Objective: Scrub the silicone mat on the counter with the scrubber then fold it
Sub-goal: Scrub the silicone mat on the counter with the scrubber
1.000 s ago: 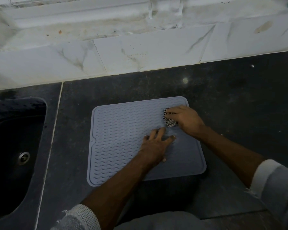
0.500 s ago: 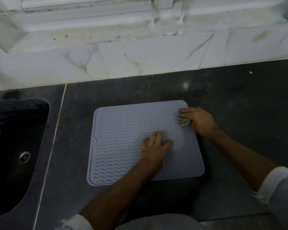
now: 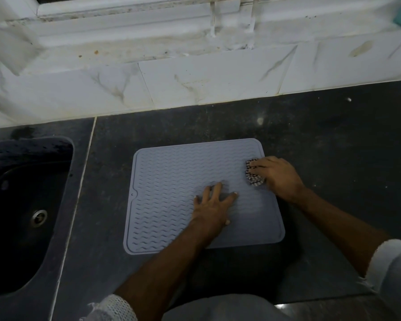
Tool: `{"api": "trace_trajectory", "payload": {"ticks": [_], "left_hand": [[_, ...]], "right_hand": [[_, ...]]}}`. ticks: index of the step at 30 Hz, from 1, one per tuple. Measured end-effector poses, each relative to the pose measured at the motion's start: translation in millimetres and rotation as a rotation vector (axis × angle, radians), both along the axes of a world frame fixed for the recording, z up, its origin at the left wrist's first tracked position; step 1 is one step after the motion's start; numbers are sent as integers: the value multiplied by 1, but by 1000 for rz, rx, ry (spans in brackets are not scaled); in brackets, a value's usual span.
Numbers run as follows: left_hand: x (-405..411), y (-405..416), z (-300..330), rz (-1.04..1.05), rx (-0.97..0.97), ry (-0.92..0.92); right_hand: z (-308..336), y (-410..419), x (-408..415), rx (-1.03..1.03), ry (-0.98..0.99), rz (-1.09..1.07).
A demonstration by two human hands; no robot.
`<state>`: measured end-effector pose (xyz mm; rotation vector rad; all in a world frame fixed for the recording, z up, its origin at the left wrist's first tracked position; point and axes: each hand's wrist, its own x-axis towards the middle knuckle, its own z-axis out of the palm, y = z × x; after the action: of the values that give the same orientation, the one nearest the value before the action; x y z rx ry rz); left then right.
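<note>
A grey silicone mat with a wavy ribbed pattern lies flat on the dark counter. My left hand presses flat on the mat's right half, fingers spread and straight. My right hand grips a dark, speckled scrubber against the mat near its right edge, toward the far corner. Most of the scrubber is hidden under my fingers.
A dark sink with a metal drain is sunk into the counter at the left. A white marble-tiled wall and a stained sill run along the back. The counter's front edge lies just below my arms.
My right hand slid the scrubber from the mat's inner area out to the right edge, then a little nearer along it. My left hand stayed pressed on the mat.
</note>
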<state>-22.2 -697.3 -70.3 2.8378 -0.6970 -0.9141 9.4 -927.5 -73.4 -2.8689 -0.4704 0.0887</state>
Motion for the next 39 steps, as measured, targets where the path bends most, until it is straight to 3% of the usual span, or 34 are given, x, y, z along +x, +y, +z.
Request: {"api": "trace_trajectory", "payload": {"ticks": [3,8,11,18,23,29,35,39], "left_hand": [[0,0,1,4,-13,12],[2,-1,-1,8,-2,2],[1,0,-3,0,-16,-9],[2,0,-4,11,-21,1],[2,-1,-6,19,-9,6],[2,-1,-8,2,28,-3],[3,1,-10,22,-12,11],[1,-1,-5,29,-10,6]], "right_hand": [[4,-4,4,2,43,-40],[4,42,17,168,-77,10],[-7,72,26,121,35,33],[-5,-2,6,89,-12,9],[2,19,13,199,-46,-23],[-8,90,33,24,21,112],[-7,21,18,-36,-34,101],[4,13,24,-57,41,71]]}}
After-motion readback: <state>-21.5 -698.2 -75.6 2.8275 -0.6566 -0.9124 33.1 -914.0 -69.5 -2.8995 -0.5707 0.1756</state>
